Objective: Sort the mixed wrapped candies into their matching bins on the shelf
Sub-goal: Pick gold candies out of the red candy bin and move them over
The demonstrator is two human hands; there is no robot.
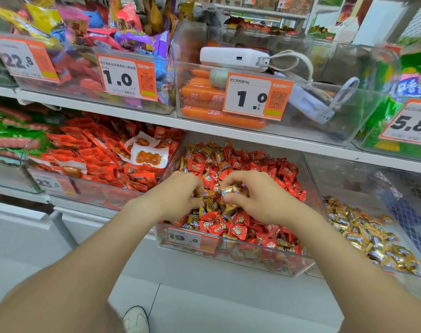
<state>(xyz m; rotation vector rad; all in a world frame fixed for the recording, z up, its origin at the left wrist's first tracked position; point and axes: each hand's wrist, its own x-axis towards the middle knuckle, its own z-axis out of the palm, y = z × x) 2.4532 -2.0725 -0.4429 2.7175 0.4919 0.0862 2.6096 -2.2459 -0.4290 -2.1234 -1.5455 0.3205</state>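
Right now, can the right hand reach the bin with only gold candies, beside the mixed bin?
Probably yes. The right hand, pinching a gold candy, is close to the gold candy bin, whose top is open. Only the clear wall between the bins must be passed over.

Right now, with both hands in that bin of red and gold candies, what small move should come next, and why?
Probably carry the right hand sideways to the clear bin on the right and let go there. It pinches gold-wrapped candies, that bin appears to hold gold ones like them, and the mixed bin under the hands is mostly red candies.
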